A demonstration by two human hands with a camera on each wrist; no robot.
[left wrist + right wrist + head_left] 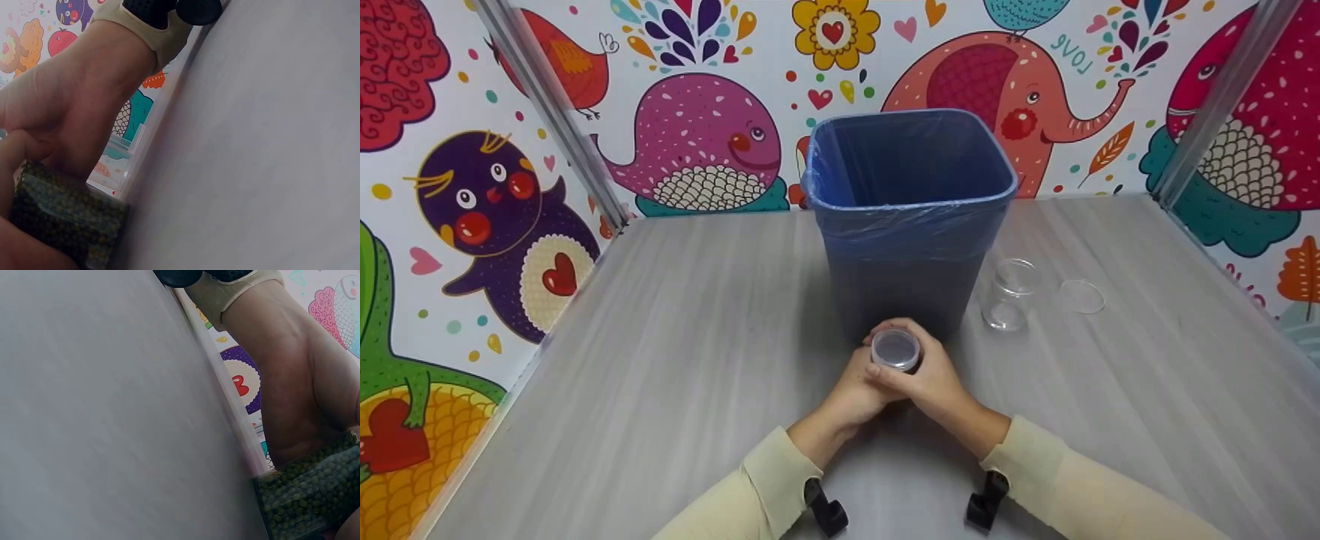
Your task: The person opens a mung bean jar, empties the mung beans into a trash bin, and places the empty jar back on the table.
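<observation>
Right hand [936,373] partly hides the jar [312,495] (top [895,349] visible)

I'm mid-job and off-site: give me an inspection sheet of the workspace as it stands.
Surface: grey wood-grain table, no spill seen.
Job's things: clear jar of mung beans, round top facing up; contact with the table can't be told.
Clutter: blue-lined bin just beyond the hands; right of it, an apparently empty clear container and a thin clear disc or ring.
Hands: left hand and right hand both grip the jar; a black wrist mount shows on each arm.
Cables: nothing seen.
Surroundings: cartoon-printed walls, metal corner posts.
</observation>
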